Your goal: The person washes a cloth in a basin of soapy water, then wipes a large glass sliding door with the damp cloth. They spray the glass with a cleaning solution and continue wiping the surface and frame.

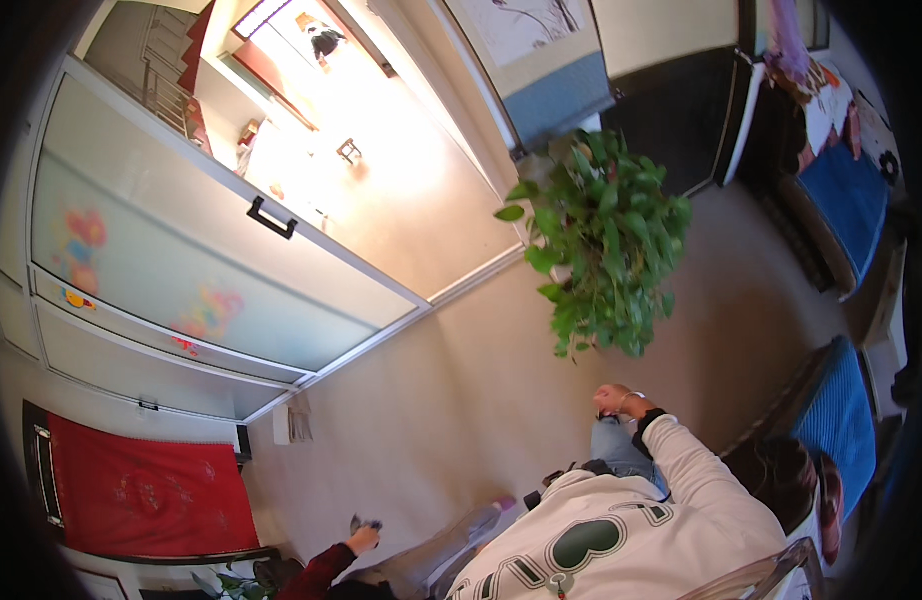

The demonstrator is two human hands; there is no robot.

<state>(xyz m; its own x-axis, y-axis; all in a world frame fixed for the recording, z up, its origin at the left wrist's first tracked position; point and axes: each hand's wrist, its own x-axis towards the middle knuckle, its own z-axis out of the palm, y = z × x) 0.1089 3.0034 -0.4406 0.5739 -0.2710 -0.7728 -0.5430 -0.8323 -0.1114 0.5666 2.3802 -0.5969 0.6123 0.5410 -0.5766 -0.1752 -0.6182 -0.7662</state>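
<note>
My right hand (617,400) hangs low over the knee of my light blue jeans (618,448). A white band circles its wrist. Its fingers look curled, but whether they hold something is too small to tell. My left hand is out of view. Across my front spreads a white sweatshirt (626,517) with a dark green heart. Beyond my right hand stands a bushy leafy potted plant (607,240), apart from the hand, its trailing leaves hiding most of what holds it.
At lower left, another person's hand (365,537) holds a small dark object (367,523). A frosted sliding door (183,225) borders a bright opening. Blue cushions (843,420) lie on seats at right. A red cloth (153,487) drapes furniture at left.
</note>
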